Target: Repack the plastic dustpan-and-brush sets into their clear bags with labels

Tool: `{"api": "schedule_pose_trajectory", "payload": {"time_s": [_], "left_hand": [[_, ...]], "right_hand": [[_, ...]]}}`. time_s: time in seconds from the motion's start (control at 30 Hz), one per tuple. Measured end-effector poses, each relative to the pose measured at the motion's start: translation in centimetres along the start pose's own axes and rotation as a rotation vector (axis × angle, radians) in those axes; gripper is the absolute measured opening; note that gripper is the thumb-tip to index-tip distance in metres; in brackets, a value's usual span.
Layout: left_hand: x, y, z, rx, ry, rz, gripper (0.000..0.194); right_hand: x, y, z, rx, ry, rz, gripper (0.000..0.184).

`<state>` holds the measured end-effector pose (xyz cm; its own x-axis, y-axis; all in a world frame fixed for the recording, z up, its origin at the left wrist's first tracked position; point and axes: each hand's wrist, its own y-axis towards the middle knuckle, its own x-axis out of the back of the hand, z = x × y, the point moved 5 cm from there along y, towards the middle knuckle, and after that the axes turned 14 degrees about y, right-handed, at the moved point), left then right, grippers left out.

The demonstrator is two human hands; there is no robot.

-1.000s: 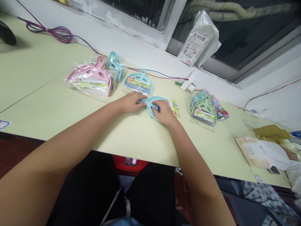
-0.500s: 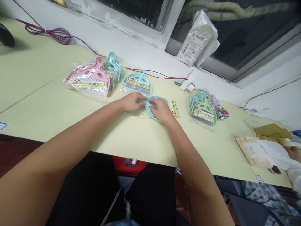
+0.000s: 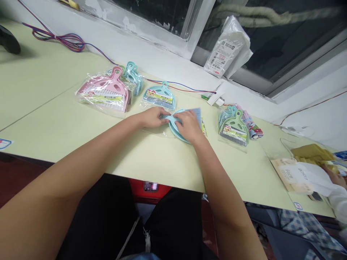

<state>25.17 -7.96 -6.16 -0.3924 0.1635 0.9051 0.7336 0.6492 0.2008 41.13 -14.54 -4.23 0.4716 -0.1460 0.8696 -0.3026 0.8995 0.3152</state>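
A light-blue mini dustpan (image 3: pixel 177 134) lies on the table in front of me, out of its bag, its handle pointing left. My left hand (image 3: pixel 154 117) pinches that handle between thumb and fingers. Over the pan rests my right hand (image 3: pixel 189 127), closed on a matching blue hand brush whose bristles (image 3: pixel 197 114) stick out past the pan's far right edge. My fingers hide most of the brush body. Under the left hand lies a clear plastic bag (image 3: pixel 159 133). A printed label card (image 3: pixel 204 127) is partly covered beside the right hand.
Bagged dustpan sets stand around: a pink one (image 3: pixel 116 85) at left, a blue one (image 3: pixel 159 94) behind my hands, a green one (image 3: pixel 234 127) at right. Cables (image 3: pixel 70 42) run along the wall. A co-worker's hand (image 3: pixel 336 176) is at far right near a printed white package (image 3: pixel 300 175).
The brush has shifted outward against the dustpan, so its bristles now show beyond my right hand and cover part of the label card. My left hand keeps its hold on the handle.
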Motion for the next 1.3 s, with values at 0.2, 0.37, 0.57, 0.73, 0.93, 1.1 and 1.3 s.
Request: {"api": "schedule_pose_trajectory", "payload": {"time_s": [0.2,0.37,0.57,0.73,0.93,1.1,1.3], "left_hand": [[0.0,-0.5,0.4,0.000,-0.039,-0.023,0.061],[0.0,-0.7,1.6,0.097,-0.096,-0.049,0.063],[-0.1,-0.6,2.0,0.101,-0.055,-0.073,0.057],[0.0,-0.6,2.4,0.096,-0.043,-0.134,0.055],[0.2,-0.7,2.5,0.076,0.038,-0.151,0.055],[0.3,-0.8,2.4,0.060,0.084,-0.152,0.055],[0.6,-0.8,2.2,0.005,0.104,-0.199,0.051]], "right_hand": [[1.5,-0.6,0.6,-0.012,-0.114,-0.003,0.034],[4.5,-2.0,-2.5,-0.119,-0.166,-0.137,0.033],[7.1,-3.9,-6.9,-0.369,-0.133,-0.385,0.036],[7.3,-4.4,-7.2,-0.490,-0.087,-0.460,0.038],[6.8,-4.8,-7.0,-0.648,-0.095,-0.407,0.028],[5.9,-4.9,-7.2,-0.715,-0.138,-0.303,0.022],[5.7,-5.1,-7.1,-0.764,-0.203,-0.215,0.019]]}}
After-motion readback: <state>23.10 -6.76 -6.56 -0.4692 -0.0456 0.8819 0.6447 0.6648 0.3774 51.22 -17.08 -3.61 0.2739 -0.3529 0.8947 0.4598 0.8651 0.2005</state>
